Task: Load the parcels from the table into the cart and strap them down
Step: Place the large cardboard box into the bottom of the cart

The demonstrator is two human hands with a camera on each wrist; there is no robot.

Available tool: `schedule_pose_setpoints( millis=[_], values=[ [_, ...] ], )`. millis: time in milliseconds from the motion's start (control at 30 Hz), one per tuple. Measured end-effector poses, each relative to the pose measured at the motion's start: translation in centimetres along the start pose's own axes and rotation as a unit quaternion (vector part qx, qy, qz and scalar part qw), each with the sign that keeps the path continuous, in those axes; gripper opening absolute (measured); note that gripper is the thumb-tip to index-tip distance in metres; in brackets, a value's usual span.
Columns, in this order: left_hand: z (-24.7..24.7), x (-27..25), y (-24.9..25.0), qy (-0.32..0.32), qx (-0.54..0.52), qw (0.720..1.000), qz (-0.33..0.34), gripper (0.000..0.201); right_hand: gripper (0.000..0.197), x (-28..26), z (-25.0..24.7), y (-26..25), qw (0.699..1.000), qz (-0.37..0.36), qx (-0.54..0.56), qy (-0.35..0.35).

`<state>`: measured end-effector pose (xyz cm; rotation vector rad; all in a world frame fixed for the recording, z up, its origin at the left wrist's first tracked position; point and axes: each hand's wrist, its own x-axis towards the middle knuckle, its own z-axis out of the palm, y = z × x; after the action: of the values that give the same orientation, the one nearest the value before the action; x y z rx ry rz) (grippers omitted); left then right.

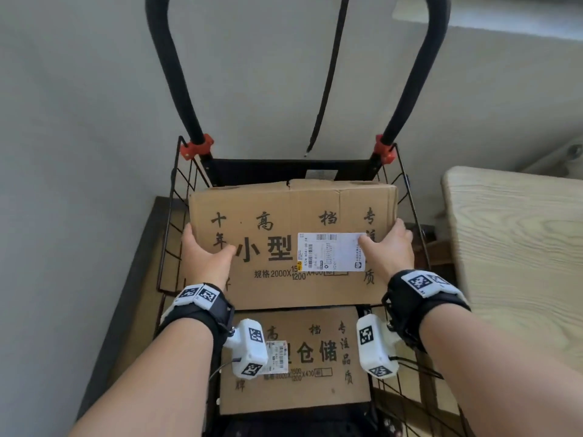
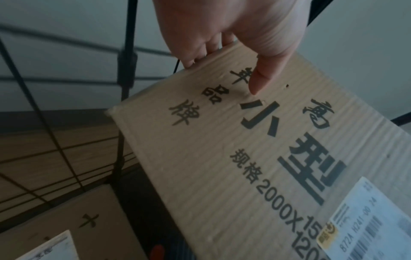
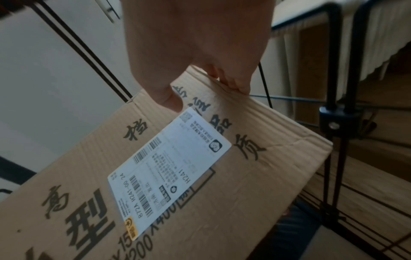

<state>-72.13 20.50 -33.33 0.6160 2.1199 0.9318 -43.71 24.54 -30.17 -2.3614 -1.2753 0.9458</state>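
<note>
Left hand (image 1: 206,258) and right hand (image 1: 389,252) grip upper box (image 1: 291,244) at its sides, above cart (image 1: 168,247). Lower level, clear of cart walls, beside box below (image 1: 315,383).

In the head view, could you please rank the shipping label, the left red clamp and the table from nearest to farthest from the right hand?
1. Shipping label: under the right hand's thumb, on the held box.
2. Table: to the hand's right, apart.
3. Left red clamp: far corner of the cart, across the box.
</note>
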Motion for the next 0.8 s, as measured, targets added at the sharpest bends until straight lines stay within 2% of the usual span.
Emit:
schedule_pose_setpoints(
  millis=[267, 433, 567, 800],
  values=[
    [4.6, 5.0, -5.8, -0.040, 0.042, 0.998, -0.027, 0.090, 0.077, 5.3, 5.7, 4.0, 0.999, 0.023, 0.010, -0.025],
    [7.5, 7.1, -9.0, -0.040, 0.054, 0.997, -0.050, 0.095, 0.073, 7.9, 9.7, 6.9, 0.997, 0.051, 0.021, -0.044],
    [9.4, 9.3, -11.2, -0.047, 0.062, 0.995, -0.069, 0.099, 0.061, 10.6, 12.4, 8.3, 0.996, 0.065, 0.027, -0.055],
    [11.8, 11.9, -15.0, -0.072, 0.120, 0.987, -0.081, 0.090, 0.066, 13.3, 16.9, 10.9, 0.989, 0.102, -0.017, -0.101]
  ],
)
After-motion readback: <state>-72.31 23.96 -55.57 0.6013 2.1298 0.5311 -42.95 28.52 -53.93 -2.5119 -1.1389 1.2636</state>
